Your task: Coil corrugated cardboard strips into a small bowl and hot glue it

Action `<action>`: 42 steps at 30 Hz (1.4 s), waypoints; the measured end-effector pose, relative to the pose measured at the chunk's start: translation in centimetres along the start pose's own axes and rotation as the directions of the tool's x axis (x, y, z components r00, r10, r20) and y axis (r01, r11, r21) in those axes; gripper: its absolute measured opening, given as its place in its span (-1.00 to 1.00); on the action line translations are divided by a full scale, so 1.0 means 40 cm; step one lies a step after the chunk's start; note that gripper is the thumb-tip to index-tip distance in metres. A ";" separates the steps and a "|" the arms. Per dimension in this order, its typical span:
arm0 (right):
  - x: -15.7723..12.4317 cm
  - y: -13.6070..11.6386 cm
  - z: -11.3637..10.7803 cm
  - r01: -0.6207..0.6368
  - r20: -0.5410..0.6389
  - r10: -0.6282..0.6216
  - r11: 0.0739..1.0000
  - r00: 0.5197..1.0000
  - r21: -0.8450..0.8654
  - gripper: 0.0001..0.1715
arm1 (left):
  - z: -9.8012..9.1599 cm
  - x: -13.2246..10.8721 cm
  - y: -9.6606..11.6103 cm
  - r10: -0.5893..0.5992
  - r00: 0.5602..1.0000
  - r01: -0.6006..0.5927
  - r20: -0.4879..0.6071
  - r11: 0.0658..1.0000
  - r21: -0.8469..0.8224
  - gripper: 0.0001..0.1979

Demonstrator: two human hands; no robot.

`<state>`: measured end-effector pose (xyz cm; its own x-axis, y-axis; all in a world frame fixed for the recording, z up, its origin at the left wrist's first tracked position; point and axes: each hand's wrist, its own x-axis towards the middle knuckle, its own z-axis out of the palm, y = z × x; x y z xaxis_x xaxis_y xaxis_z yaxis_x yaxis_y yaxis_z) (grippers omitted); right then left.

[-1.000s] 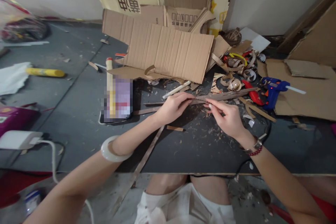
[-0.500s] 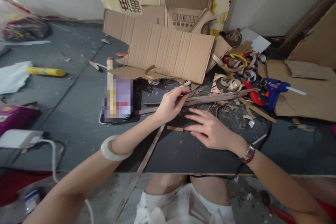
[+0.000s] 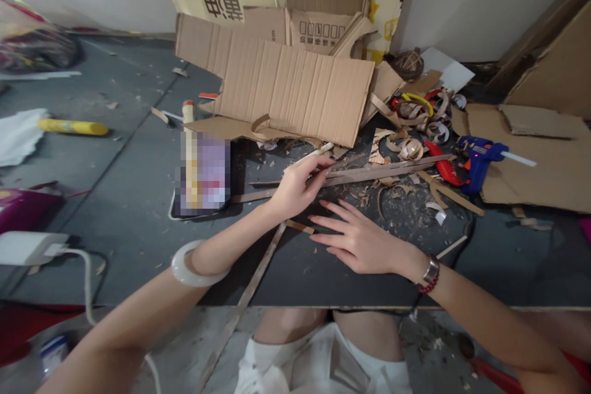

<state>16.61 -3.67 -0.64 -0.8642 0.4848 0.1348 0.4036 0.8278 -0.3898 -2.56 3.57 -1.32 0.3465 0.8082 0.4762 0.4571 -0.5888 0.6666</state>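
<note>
My left hand (image 3: 300, 188) is closed in a pinch, thumb and fingers bent together over thin brown cardboard strips at the middle of the table. A long narrow strip (image 3: 261, 274) runs from under this hand down past the table's front edge. Longer strips (image 3: 388, 171) lie to the right of its fingertips. My right hand (image 3: 357, 237) is open, palm down, fingers spread and holding nothing. Its fingertips are near a short tan strip (image 3: 300, 227). Behind my left hand lies a pale stick (image 3: 323, 149), partly hidden.
A blue glue gun (image 3: 480, 160) with a white glue stick lies right, beside a red-handled tool (image 3: 444, 163) and curled scraps. Cardboard sheets (image 3: 295, 86) lean at the back. Left are a blurred-out phone (image 3: 210, 175), a yellow tube (image 3: 74, 127) and a white charger (image 3: 30, 247).
My right hand has moved a little left, and its fingers have spread toward the short strip. My left hand keeps nearly the same place and pinch. The view has shifted slightly.
</note>
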 end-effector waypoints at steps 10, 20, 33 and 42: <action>0.007 -0.006 0.009 0.015 -0.060 -0.013 0.999 0.998 0.033 -0.49 | 0.003 -0.001 -0.001 0.005 1.000 -0.005 -0.009 1.000 0.002 -0.81; -0.033 0.096 -0.075 -0.539 -0.737 0.378 0.842 0.560 0.022 -0.54 | -0.006 0.004 0.010 0.065 0.997 -0.066 0.051 0.997 0.032 -0.83; -0.025 0.090 -0.050 -0.298 -0.712 0.194 0.954 0.675 -0.023 -0.71 | -0.004 -0.004 0.025 0.160 0.969 -0.164 0.186 0.986 0.007 -0.80; -0.014 0.075 -0.032 -0.250 -0.689 0.189 0.968 0.700 0.011 -0.74 | 0.003 -0.007 0.024 0.216 0.954 -0.228 0.208 0.973 0.035 -0.76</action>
<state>18.68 -1.11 -0.73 -0.3219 0.6902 0.6481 0.6035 0.6770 -0.4213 -2.11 2.80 -0.89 0.5995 0.6411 0.4791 0.3946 -0.7576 0.5200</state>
